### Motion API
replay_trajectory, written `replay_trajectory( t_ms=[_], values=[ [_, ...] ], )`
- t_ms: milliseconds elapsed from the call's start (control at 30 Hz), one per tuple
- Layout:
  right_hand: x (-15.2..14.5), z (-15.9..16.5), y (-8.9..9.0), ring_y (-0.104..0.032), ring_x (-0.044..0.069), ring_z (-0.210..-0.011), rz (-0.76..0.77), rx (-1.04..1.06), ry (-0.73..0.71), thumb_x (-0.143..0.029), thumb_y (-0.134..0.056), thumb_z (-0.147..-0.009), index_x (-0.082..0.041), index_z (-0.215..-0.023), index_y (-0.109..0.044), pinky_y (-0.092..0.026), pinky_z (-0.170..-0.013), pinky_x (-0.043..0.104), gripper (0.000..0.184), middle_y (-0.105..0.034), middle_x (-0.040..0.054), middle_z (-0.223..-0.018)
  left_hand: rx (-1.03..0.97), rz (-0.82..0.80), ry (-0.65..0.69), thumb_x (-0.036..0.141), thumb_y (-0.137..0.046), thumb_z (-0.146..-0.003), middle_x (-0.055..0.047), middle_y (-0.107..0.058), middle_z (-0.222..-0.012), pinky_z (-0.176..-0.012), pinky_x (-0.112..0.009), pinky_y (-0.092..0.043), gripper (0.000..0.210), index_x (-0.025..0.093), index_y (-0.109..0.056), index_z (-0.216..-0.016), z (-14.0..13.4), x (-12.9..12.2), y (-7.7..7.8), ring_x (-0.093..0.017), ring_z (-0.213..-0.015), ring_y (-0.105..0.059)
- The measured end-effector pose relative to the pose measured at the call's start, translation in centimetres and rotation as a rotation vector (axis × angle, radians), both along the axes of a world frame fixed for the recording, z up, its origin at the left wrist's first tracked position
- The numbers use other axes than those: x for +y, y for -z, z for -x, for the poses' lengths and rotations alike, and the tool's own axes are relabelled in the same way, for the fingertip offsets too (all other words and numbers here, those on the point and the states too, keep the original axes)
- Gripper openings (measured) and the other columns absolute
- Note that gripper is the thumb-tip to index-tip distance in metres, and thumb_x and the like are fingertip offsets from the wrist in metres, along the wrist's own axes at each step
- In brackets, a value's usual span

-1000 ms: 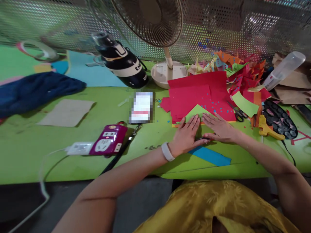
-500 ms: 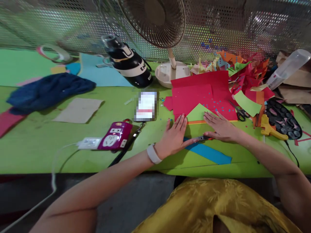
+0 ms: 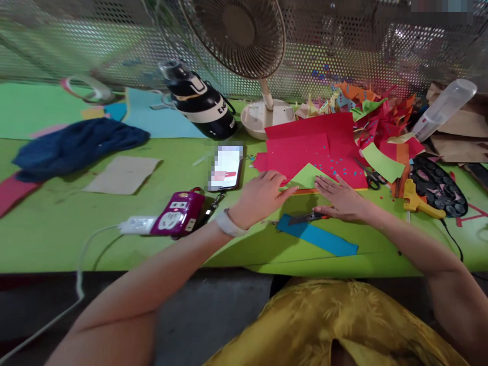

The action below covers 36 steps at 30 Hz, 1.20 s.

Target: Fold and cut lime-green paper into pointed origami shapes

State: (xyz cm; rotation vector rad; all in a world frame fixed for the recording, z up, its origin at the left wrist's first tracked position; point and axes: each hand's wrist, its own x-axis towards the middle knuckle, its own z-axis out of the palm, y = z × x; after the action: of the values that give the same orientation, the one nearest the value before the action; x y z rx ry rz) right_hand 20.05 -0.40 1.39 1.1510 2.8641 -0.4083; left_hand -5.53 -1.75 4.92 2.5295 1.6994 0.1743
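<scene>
My right hand [image 3: 341, 198] lies flat with its fingers stretched over the right side of a folded lime-green paper [image 3: 308, 175]. At the paper's left corner is my left hand [image 3: 261, 195], its fingers slightly bent and its thumb held apart; whether its fingertips touch the paper is hard to see. Red paper sheets [image 3: 297, 147] lie under the green one, and an orange strip [image 3: 305, 191] shows along its near edge. Just below my hands, a pair of scissors [image 3: 307, 217] rests across a blue paper strip [image 3: 324, 236], its handle close to my right thumb.
A yellow glue gun [image 3: 419, 202], black palette tray [image 3: 438, 188] and second scissors [image 3: 375, 179] lie right. Behind are a fan [image 3: 263, 114], black bottle [image 3: 208, 112] and coloured paper scraps [image 3: 389, 112]. Leftward are a phone [image 3: 226, 168] and purple power strip [image 3: 177, 213].
My left hand has moved left and turned, its fingers bending where they lay flat, uncovering the scissors' blades and the blue strip's left end. My right hand stays on the green paper.
</scene>
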Motion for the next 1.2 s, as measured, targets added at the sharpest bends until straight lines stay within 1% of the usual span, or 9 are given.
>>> replay_trajectory(
  t_ms=[100,200,300,467,567,667,867,1033,1200],
  values=[
    [0.0,0.0,-0.2,-0.018,0.028,-0.152,-0.018,-0.010,-0.011,-0.073,-0.017,-0.094,-0.008,-0.156,-0.026,-0.008,-0.124,0.055,0.091,-0.023,0.0162,-0.162,-0.075,0.188,0.010,0.043,-0.043,-0.098,-0.010,-0.073,-0.090,-0.071,-0.032,-0.049,0.035,0.016,-0.065,-0.101,-2.3,2.4,-0.7,-0.024,-0.084,-0.068],
    [0.0,0.1,-0.2,-0.016,0.028,-0.153,-0.016,-0.036,-0.005,-0.073,-0.019,-0.094,-0.007,-0.156,-0.025,-0.008,-0.125,0.053,0.091,-0.023,0.0175,-0.161,-0.111,0.230,0.051,0.034,-0.051,-0.093,-0.010,-0.072,-0.097,-0.067,-0.030,-0.044,0.024,0.016,-0.064,-0.103,-4.0,4.2,-0.2,-0.023,-0.085,-0.066],
    [0.1,0.1,0.0,-0.015,0.027,-0.153,-0.015,-0.028,-0.007,-0.073,-0.019,-0.094,-0.008,-0.156,-0.025,-0.007,-0.125,0.053,0.090,-0.024,0.0170,-0.161,-0.109,0.280,0.117,0.032,-0.052,-0.091,-0.011,-0.070,-0.099,-0.067,-0.030,-0.041,0.022,0.016,-0.066,-0.093,-4.4,5.5,0.4,-0.022,-0.086,-0.063],
    [0.0,0.0,0.3,-0.018,0.028,-0.152,-0.024,0.015,-0.009,-0.076,-0.019,-0.093,-0.009,-0.157,-0.025,-0.005,-0.124,0.054,0.092,-0.027,0.0175,-0.160,-0.195,0.490,0.152,0.034,-0.054,-0.086,-0.007,-0.069,-0.081,-0.063,-0.028,-0.037,0.023,0.015,-0.068,-0.086,-4.1,7.0,0.5,-0.018,-0.073,-0.059],
    [-0.1,0.0,0.3,-0.018,0.028,-0.152,-0.023,0.014,0.002,-0.076,-0.018,-0.092,-0.010,-0.157,-0.026,-0.005,-0.125,0.053,0.093,-0.027,0.0172,-0.160,-0.204,0.540,0.151,0.037,-0.055,-0.084,-0.005,-0.067,-0.072,-0.060,-0.027,-0.035,0.025,0.016,-0.068,-0.079,-3.9,7.5,0.6,-0.017,-0.067,-0.056],
    [-0.2,0.0,0.2,-0.018,0.028,-0.152,-0.017,0.012,0.013,-0.076,-0.019,-0.092,-0.010,-0.156,-0.026,-0.005,-0.125,0.052,0.092,-0.025,0.0165,-0.161,-0.204,0.548,0.135,0.040,-0.056,-0.082,-0.005,-0.067,-0.072,-0.061,-0.028,-0.035,0.027,0.017,-0.068,-0.077,-3.5,7.7,1.1,-0.018,-0.069,-0.057],
    [-0.2,0.1,0.3,-0.016,0.026,-0.153,-0.025,0.006,0.017,-0.073,-0.020,-0.094,-0.010,-0.157,-0.026,-0.005,-0.125,0.050,0.089,-0.024,0.0155,-0.162,-0.183,0.455,0.098,0.046,-0.056,-0.081,-0.008,-0.073,-0.090,-0.068,-0.029,-0.039,0.032,0.018,-0.071,-0.084,-1.2,7.0,1.4,-0.022,-0.084,-0.063],
    [-0.2,-0.1,0.1,-0.016,0.027,-0.153,-0.012,-0.011,0.008,-0.074,-0.022,-0.093,-0.013,-0.158,-0.023,-0.007,-0.125,0.052,0.089,-0.020,0.0128,-0.164,-0.208,0.412,0.068,0.051,-0.052,-0.083,-0.008,-0.073,-0.090,-0.067,-0.029,-0.041,0.038,0.019,-0.071,-0.082,1.4,5.5,1.1,-0.020,-0.078,-0.063],
    [-0.1,-0.1,0.1,-0.016,0.028,-0.153,-0.012,-0.014,0.002,-0.075,-0.020,-0.093,-0.011,-0.157,-0.023,-0.007,-0.125,0.052,0.090,-0.020,0.0142,-0.163,-0.252,0.361,0.005,0.051,-0.050,-0.086,-0.008,-0.074,-0.090,-0.067,-0.029,-0.044,0.038,0.019,-0.072,-0.085,3.7,4.2,1.4,-0.019,-0.076,-0.065]
  ],
)
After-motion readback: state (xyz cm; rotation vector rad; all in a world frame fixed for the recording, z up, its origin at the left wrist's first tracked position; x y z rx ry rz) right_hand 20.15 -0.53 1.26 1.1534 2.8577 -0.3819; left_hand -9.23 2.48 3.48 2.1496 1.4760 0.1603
